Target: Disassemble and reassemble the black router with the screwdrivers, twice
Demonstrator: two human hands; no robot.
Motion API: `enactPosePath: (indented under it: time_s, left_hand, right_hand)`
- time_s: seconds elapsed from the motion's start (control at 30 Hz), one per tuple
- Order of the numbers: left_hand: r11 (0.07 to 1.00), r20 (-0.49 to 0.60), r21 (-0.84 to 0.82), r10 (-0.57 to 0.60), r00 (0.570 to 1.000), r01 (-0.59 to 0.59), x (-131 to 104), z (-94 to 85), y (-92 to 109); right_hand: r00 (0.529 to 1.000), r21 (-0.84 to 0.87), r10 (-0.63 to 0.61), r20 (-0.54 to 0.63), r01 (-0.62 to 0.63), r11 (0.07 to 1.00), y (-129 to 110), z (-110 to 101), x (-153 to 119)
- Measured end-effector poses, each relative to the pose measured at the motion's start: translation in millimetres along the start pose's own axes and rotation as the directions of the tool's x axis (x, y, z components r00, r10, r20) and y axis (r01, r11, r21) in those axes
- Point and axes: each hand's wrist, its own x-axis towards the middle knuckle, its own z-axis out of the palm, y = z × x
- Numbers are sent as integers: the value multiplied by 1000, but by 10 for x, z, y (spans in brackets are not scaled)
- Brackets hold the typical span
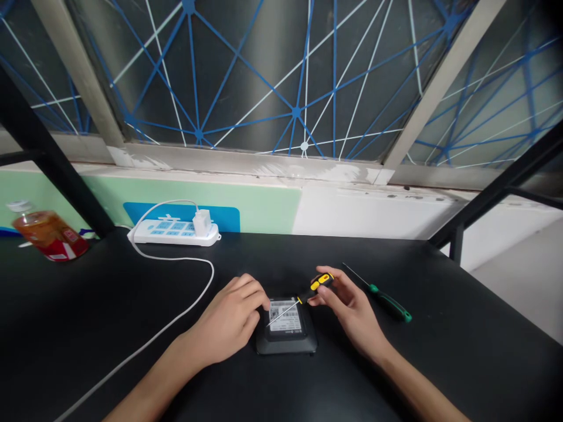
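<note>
A small black device (pixel 287 344) with a white printed label lies on the black table, label up. My right hand (pixel 347 305) grips the black and yellow handle of a screwdriver (pixel 315 286) between thumb and fingers. Its thin metal shaft slants down to the left across the label, the tip near the label's lower left corner. At the device's left edge is my left hand (pixel 233 319), fingers bent and pressed together, fingertips at the upper left corner; whether anything is between them is hidden.
A green-handled screwdriver (pixel 390 306) lies to the right on the table (pixel 440 340). A white power strip (pixel 176 232) with a plugged-in charger stands at the back; its white cable (pixel 176 319) curves along the left. A drink bottle (pixel 50 234) is far left. Black frame posts flank the table.
</note>
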Motion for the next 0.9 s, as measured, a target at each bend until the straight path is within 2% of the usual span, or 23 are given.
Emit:
enactPosePath:
  time_s: [0.3, 0.53, 0.73, 0.9]
  left_hand:
    - [1000, 0, 24, 3, 1000, -3, 6, -15, 11]
    - [999, 5, 41, 0, 1000, 0, 7, -25, 18]
    - [997, 39, 80, -9, 999, 6, 22, -15, 39]
    - [994, 73, 111, -28, 997, 19, 19, -4, 51]
  right_hand:
    - [995, -152, -55, -87, 42, 987, 21, -37, 13]
    - [986, -162, -71, -152, 46, 986, -27, -55, 13]
    - [929, -157, -191, -318, 147, 977, -20, -160, 95]
    - [896, -200, -253, -366, 190, 961, -46, -209, 98]
